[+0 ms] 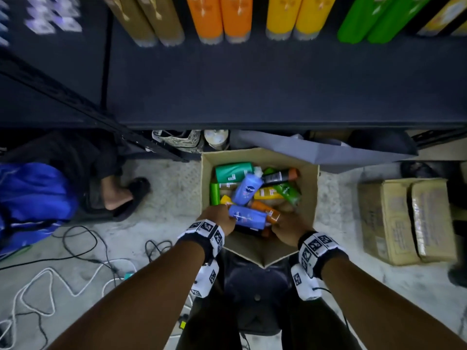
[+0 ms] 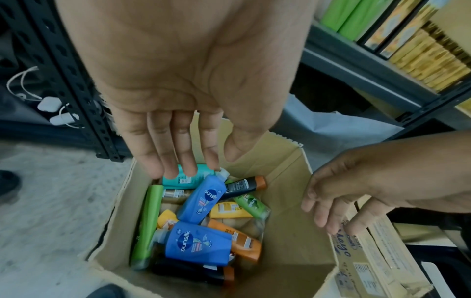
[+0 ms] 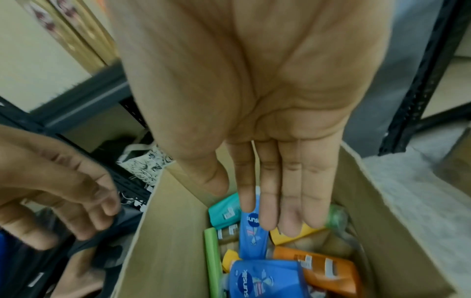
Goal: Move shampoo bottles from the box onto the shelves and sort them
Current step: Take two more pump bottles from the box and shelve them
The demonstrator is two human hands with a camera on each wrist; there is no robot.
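Observation:
An open cardboard box (image 1: 307, 188) stands on the floor below the dark shelf (image 1: 252, 84). Loose shampoo bottles lie in it: two blue Sunsilk bottles (image 1: 249, 218) (image 1: 247, 189), plus orange (image 1: 265, 209), yellow (image 1: 267, 194), green (image 1: 288, 192), teal (image 1: 233, 171) and black ones. My left hand (image 2: 211, 157) hovers over the box's near left side, fingers straight, holding nothing. My right hand (image 3: 249, 205) hangs over the near right side, also flat and empty. The nearer blue bottle (image 2: 198, 244) lies between and below both hands. Brown (image 1: 151, 21), orange (image 1: 219, 18), yellow (image 1: 295, 16) and green (image 1: 371, 21) bottles stand in pairs on the shelf.
Two closed cartons (image 1: 404, 221) sit right of the box. Cables (image 1: 75, 261) trail over the floor at left, near a blue bag (image 1: 32, 198) and another person's sandalled foot (image 1: 121, 198). A grey bag (image 1: 303, 150) lies behind the box. A black shelf upright (image 2: 76, 84) runs at left.

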